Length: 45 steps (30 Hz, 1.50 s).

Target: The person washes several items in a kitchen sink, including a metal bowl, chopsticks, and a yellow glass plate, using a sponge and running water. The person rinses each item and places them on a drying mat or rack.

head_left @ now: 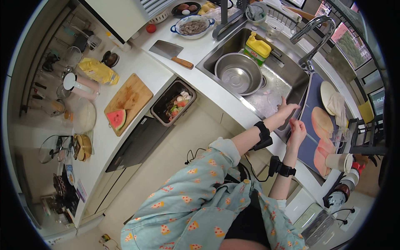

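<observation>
My left hand (283, 112) reaches over the near right corner of the steel sink (275, 79), its fingers spread and nothing in them. Just beside it, by the sink's right end, is my right hand (297, 132). Its fingers are loosely curled, and I see no object in them, though the inside of the hand is partly hidden. Inside the sink are a round stainless steel basin (239, 73) and a yellow pump bottle (258, 48) with a green label. A chrome faucet (315, 40) arches over the sink's far edge.
On the right lies a dark blue mat (307, 137) with a plate (327, 93) and cloth (337, 104). A cleaver (170, 53) rests left of the sink near shrimp in a dish (192, 26). Watermelon (116, 119) sits on a cutting board (128, 100), above a waste bin (159, 114).
</observation>
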Each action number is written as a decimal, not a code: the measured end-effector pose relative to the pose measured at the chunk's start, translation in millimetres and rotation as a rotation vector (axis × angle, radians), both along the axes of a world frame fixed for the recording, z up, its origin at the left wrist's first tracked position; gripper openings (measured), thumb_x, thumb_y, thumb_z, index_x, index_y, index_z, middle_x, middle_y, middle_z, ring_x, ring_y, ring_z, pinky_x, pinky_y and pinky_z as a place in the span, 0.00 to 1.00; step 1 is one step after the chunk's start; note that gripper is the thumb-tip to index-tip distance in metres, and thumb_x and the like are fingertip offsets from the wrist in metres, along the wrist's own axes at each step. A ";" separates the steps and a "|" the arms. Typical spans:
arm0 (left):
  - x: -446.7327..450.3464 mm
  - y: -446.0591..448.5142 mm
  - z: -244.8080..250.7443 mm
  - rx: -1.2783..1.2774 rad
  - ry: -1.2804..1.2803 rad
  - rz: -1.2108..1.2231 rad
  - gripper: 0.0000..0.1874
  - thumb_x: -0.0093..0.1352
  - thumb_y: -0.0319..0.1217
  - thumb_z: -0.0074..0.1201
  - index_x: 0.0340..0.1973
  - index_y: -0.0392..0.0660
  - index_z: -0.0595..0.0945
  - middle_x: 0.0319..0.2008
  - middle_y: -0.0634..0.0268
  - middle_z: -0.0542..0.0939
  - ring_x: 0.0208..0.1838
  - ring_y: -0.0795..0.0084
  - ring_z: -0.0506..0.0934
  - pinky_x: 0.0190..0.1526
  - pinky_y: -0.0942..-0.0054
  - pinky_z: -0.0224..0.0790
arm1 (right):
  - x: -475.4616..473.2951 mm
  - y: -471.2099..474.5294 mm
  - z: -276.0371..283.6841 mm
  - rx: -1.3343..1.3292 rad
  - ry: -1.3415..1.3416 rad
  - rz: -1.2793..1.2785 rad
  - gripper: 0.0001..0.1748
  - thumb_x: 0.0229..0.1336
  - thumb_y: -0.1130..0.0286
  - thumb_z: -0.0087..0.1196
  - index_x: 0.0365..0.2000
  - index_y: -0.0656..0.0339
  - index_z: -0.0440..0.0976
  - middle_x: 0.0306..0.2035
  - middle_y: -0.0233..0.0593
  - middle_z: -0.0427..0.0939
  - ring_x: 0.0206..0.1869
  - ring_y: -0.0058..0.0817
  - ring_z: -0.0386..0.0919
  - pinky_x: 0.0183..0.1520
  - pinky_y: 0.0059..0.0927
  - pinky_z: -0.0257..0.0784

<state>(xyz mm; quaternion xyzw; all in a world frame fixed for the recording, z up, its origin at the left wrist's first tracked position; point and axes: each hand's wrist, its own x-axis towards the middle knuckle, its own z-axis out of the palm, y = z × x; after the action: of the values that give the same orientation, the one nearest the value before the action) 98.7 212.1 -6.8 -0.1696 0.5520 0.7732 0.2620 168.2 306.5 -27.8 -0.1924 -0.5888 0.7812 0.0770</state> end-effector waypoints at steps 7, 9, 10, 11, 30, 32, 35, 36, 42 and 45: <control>-5.7 5.7 10.9 0.206 0.269 0.148 0.44 0.58 0.45 0.52 0.61 0.34 0.52 0.62 0.45 0.53 0.67 0.59 0.48 0.64 0.67 0.41 | -14.3 -5.4 29.7 -0.074 0.031 0.070 0.43 0.53 0.71 0.50 0.63 0.63 0.38 0.55 0.45 0.58 0.56 0.30 0.63 0.59 0.32 0.56; -10.2 10.8 6.9 0.313 0.246 0.143 0.39 0.60 0.46 0.49 0.59 0.35 0.56 0.62 0.50 0.56 0.66 0.61 0.51 0.63 0.68 0.42 | -23.2 -7.4 32.1 -0.102 0.030 0.106 0.43 0.55 0.68 0.50 0.63 0.62 0.37 0.60 0.45 0.52 0.58 0.31 0.60 0.61 0.33 0.53; -12.0 13.2 3.9 0.320 0.206 0.135 0.38 0.61 0.46 0.49 0.59 0.35 0.57 0.62 0.52 0.56 0.66 0.62 0.52 0.63 0.68 0.42 | -26.6 -9.2 30.8 -0.112 0.029 0.096 0.42 0.55 0.66 0.49 0.63 0.62 0.37 0.62 0.45 0.50 0.60 0.31 0.57 0.62 0.34 0.52; -14.2 13.9 -0.2 0.304 0.152 0.129 0.37 0.62 0.47 0.48 0.59 0.36 0.58 0.62 0.53 0.57 0.66 0.62 0.53 0.62 0.68 0.43 | -29.7 -10.3 28.8 -0.118 0.029 0.086 0.42 0.56 0.65 0.49 0.63 0.62 0.37 0.64 0.44 0.47 0.62 0.31 0.55 0.62 0.34 0.50; 4.5 31.5 -49.5 -0.210 0.456 0.312 0.17 0.66 0.37 0.43 0.38 0.34 0.76 0.31 0.60 0.78 0.36 0.71 0.75 0.41 0.75 0.64 | -57.5 14.7 1.4 0.475 0.106 0.163 0.45 0.50 0.64 0.54 0.63 0.60 0.41 0.66 0.54 0.37 0.68 0.38 0.38 0.65 0.31 0.38; 16.9 21.4 -48.9 -0.309 0.451 0.207 0.17 0.66 0.37 0.44 0.40 0.34 0.76 0.32 0.60 0.78 0.37 0.73 0.75 0.42 0.76 0.65 | -58.1 2.5 4.5 0.609 0.027 0.135 0.49 0.49 0.61 0.55 0.63 0.62 0.37 0.65 0.59 0.33 0.69 0.41 0.31 0.66 0.32 0.32; 56.4 -7.9 -42.4 -0.103 0.334 0.004 0.15 0.67 0.35 0.44 0.41 0.37 0.77 0.34 0.63 0.78 0.39 0.75 0.74 0.42 0.78 0.65 | -51.9 -14.7 15.8 0.691 0.112 0.131 0.49 0.50 0.62 0.54 0.63 0.65 0.34 0.66 0.58 0.30 0.69 0.40 0.28 0.67 0.34 0.28; 73.2 -20.6 -38.7 0.001 0.281 -0.045 0.15 0.67 0.35 0.45 0.42 0.38 0.77 0.35 0.63 0.77 0.39 0.76 0.73 0.42 0.78 0.65 | -47.0 -22.0 20.1 0.740 0.117 0.138 0.49 0.51 0.63 0.53 0.63 0.65 0.33 0.66 0.57 0.30 0.69 0.41 0.31 0.67 0.36 0.31; 171.8 -120.5 -5.3 -0.036 0.285 0.238 0.17 0.67 0.35 0.45 0.48 0.39 0.72 0.41 0.65 0.75 0.42 0.77 0.72 0.46 0.79 0.63 | 1.2 -93.2 47.9 0.598 0.426 0.398 0.45 0.52 0.73 0.51 0.63 0.65 0.33 0.66 0.54 0.36 0.68 0.40 0.40 0.65 0.38 0.42; 222.9 -166.4 12.6 -0.021 0.216 0.379 0.18 0.68 0.35 0.45 0.49 0.40 0.71 0.41 0.65 0.75 0.43 0.78 0.72 0.47 0.79 0.62 | 43.9 -146.3 55.3 0.559 0.551 0.563 0.44 0.52 0.76 0.50 0.63 0.65 0.34 0.66 0.50 0.37 0.68 0.39 0.40 0.64 0.38 0.44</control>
<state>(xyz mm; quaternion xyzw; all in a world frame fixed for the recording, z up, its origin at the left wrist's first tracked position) 321.6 45.6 5.8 -0.1894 0.5429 0.8166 0.0496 212.1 160.2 27.5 0.2168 -0.7630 0.6055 0.0645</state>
